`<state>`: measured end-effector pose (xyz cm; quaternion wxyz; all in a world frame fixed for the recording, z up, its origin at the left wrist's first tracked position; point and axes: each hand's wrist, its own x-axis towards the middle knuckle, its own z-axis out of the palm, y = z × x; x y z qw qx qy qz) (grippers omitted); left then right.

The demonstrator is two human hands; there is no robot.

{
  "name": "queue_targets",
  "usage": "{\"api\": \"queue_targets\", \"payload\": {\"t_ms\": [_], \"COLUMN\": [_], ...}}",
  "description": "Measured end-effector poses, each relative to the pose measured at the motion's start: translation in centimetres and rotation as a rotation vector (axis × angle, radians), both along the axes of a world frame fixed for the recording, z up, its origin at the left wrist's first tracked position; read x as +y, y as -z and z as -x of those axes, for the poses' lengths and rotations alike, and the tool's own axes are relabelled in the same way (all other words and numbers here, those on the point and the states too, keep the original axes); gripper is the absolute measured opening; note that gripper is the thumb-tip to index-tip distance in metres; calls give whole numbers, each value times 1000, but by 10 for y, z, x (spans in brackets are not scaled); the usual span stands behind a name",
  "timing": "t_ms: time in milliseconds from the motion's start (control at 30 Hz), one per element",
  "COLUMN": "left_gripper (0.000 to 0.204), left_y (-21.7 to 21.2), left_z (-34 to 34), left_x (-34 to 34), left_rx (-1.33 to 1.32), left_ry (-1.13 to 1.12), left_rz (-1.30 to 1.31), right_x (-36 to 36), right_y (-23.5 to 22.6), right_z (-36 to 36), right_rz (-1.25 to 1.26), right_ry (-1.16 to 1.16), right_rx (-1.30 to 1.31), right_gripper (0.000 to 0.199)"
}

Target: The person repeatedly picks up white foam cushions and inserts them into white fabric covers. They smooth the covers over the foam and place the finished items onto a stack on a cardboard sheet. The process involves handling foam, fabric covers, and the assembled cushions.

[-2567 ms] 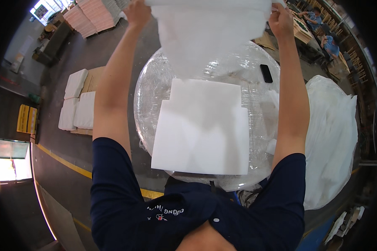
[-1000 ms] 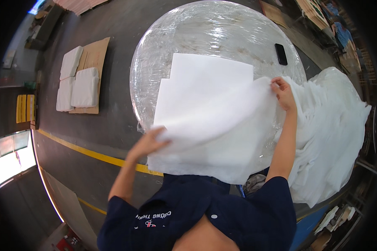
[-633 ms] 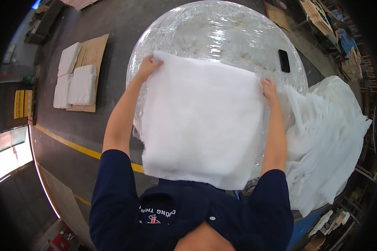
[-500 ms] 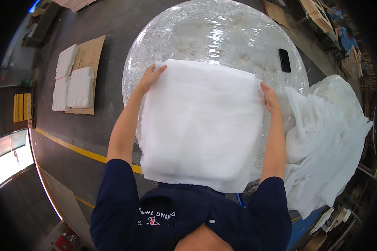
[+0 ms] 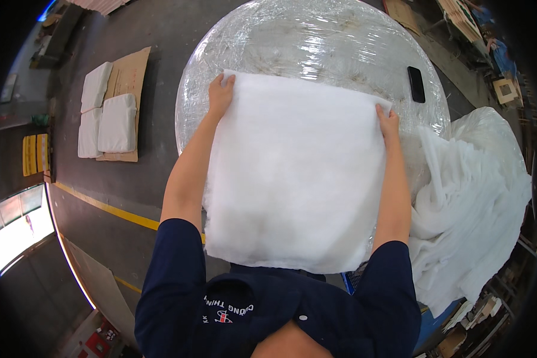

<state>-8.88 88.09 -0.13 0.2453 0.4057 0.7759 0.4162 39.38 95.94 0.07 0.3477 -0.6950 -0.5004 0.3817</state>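
Observation:
A white sheet of fluffy batting (image 5: 295, 173) lies spread before me over the near part of a large round bale wrapped in clear plastic film (image 5: 262, 45). My left hand (image 5: 221, 95) grips its far left corner, fingers closed on the edge. At the far right corner my right hand (image 5: 388, 122) pinches the sheet between thumb and fingers, and a small flap of the corner sticks up past them. The near edge of the sheet hangs close to my body. Whether it is one layer or several I cannot tell.
A black phone (image 5: 416, 85) lies on the bale's right side. To the right is a heap of loose white batting (image 5: 465, 209) beside a plastic-wrapped bundle. Stacked white pads (image 5: 118, 123) sit on cardboard (image 5: 138, 71) on the floor at left. People in blue (image 5: 502, 56) are far right.
Both hands have shifted slightly farther from me, drawing the far edge of the batting sheet outward. The right hand has also moved a little to the right.

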Motion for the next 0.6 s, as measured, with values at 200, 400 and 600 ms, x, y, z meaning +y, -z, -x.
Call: {"api": "queue_targets", "payload": {"t_ms": [200, 400, 600], "left_gripper": [55, 41, 44], "left_y": [-7, -29, -6], "left_z": [31, 10, 6], "left_x": [-46, -63, -52], "left_rx": [-892, -638, -205], "left_ry": [-51, 140, 166], "left_rz": [156, 94, 114], "right_x": [-33, -53, -37], "right_y": [-17, -17, 7], "right_z": [-15, -24, -26], "right_rz": [409, 163, 31], "right_ry": [-33, -129, -365], "right_rx": [437, 374, -372], "right_gripper": [46, 40, 29]}}
